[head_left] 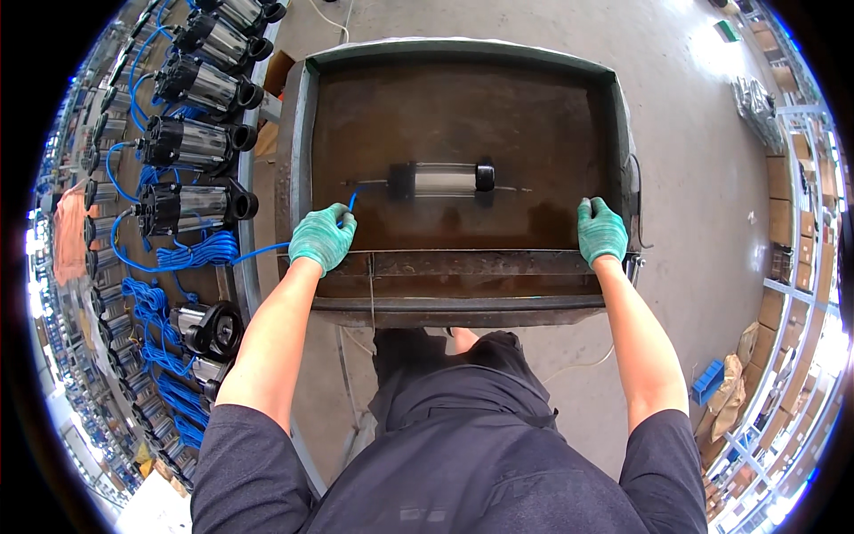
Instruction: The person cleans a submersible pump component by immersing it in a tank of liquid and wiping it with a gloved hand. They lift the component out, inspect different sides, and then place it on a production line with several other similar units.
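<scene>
Dark short-sleeved shirt (454, 472), one, worn by the person, with dark trousers beyond it.

Left hand (322, 238), green knit glove: over the tank's left edge, toward its near corner; grip closed about a blue cable (258, 254), which enters at the glove's outer side and leaves by the fingertips.

Right hand (602, 233), matching glove: at the tank's right edge, toward the near corner, fingers bent; whether its grip holds the rim cannot be told.

Tank (463, 48), one, rectangular, metal-rimmed, brown inside; crossbar (480, 263) parallel to the near edge.

Cylindrical pump (445, 180), one, silvery body, black ends: lying lengthwise left to right about the tank's middle, well apart from all four edges, its outline hazy at the left end; the blue cable runs toward that end.

Table (252, 133), left of the tank: black-and-silver pumps (191, 142) in a row along its right edge; blue cable coils (200, 252) beside them.

Floor, right: blue crate (708, 381), near shelving (772, 287) with cardboard boxes (779, 178).
</scene>
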`<state>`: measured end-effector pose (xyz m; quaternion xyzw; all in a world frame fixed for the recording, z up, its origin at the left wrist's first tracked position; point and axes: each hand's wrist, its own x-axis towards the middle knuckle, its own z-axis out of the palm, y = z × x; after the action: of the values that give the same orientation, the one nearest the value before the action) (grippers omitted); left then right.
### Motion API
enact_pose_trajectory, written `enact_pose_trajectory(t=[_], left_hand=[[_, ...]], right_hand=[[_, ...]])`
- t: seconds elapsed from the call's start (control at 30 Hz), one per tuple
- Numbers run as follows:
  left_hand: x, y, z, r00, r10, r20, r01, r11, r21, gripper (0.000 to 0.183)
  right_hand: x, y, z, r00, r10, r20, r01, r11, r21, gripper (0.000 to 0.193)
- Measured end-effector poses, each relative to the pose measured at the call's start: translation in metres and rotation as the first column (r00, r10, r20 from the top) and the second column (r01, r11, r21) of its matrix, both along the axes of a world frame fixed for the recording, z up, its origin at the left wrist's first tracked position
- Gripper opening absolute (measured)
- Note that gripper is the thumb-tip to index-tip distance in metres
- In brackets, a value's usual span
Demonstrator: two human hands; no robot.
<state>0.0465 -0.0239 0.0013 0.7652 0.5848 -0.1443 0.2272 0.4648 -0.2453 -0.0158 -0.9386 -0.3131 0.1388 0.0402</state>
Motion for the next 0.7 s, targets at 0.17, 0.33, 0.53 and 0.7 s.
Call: enact_pose_trajectory(t=[0.17, 0.33, 0.53, 0.7], left_hand=[[-0.0006, 0.0002, -0.0015, 1.000, -0.001, 0.010, 0.001, 1.000, 0.000, 0.035], [-0.0023, 0.0005, -0.0038, 1.000, -0.004, 0.008, 0.004, 1.000, 0.007, 0.036], [-0.0015, 0.0004, -0.0031, 1.000, 0.025, 0.011, -0.025, 1.000, -0.004, 0.037], [-0.0016, 0.0004, -0.0030, 1.000, 0.014, 0.005, -0.014, 1.000, -0.004, 0.037]], right_hand=[[0.0039, -0.0014, -0.0057, 1.000, 0.011, 0.000, -0.011, 1.000, -0.002, 0.039], [0.0028, -0.0019, -0.0054, 1.000, 0.024, 0.018, -0.024, 1.000, 0.020, 0.040], [0.0025, -0.0012, -0.0044, 1.000, 0.022, 0.003, -0.022, 1.000, -0.004, 0.040], [0.0038, -0.0015, -0.0049, 1.000, 0.015, 0.003, -0.015, 1.000, -0.003, 0.040]])
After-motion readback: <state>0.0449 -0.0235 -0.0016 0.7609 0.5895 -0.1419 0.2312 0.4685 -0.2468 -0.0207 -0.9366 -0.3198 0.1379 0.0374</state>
